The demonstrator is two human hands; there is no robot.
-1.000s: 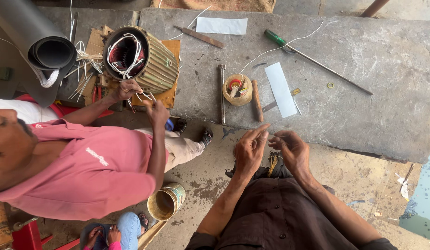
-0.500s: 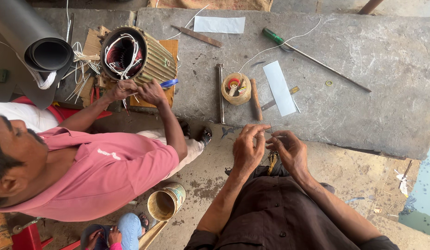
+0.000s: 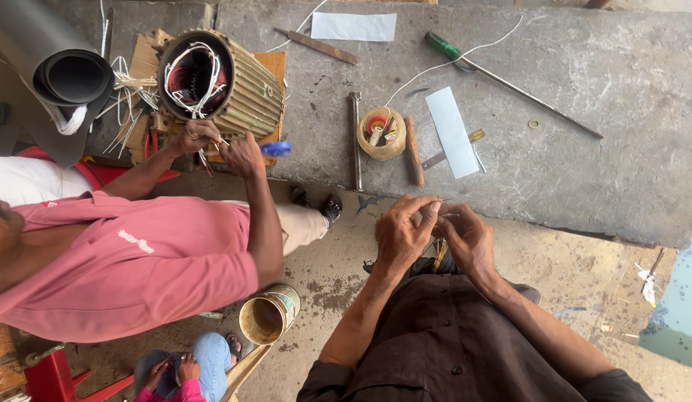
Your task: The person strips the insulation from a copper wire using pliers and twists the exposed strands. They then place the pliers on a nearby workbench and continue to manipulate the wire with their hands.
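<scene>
Thin wire (image 3: 444, 201) pinched between my fingertips, right at the near edge of the stone slab (image 3: 584, 149), just off its lip and over my lap. My left hand (image 3: 404, 231) is curled in narrow, thumb and forefinger nipping one end; my right hand (image 3: 469, 238) is closed the same way on the other end, the two hands touching knuckle to knuckle. Exactly what the wire is, I can't tell, it's too fine.

On the slab just beyond my hands: a small round tub (image 3: 381, 134) stuffed with coloured tape rolls, a wooden-handled tool (image 3: 413, 152) lying beside it, a long metal rod (image 3: 355, 141) on its other side. A white paper strip (image 3: 452, 132) lies a little further along, a second white sheet (image 3: 353, 27) near the slab's far edge, and a green-handled screwdriver (image 3: 502, 74) with a long shaft runs across the slab with white cord looped about it.

Off the slab's end, a co-worker in a pink shirt (image 3: 137, 260) has both hands at the mouth of a ribbed motor housing (image 3: 219, 82) full of windings. A dark rolled sheet (image 3: 55, 74) lies beyond the motor. Below the slab, on the floor, an open tin can (image 3: 268, 316)
</scene>
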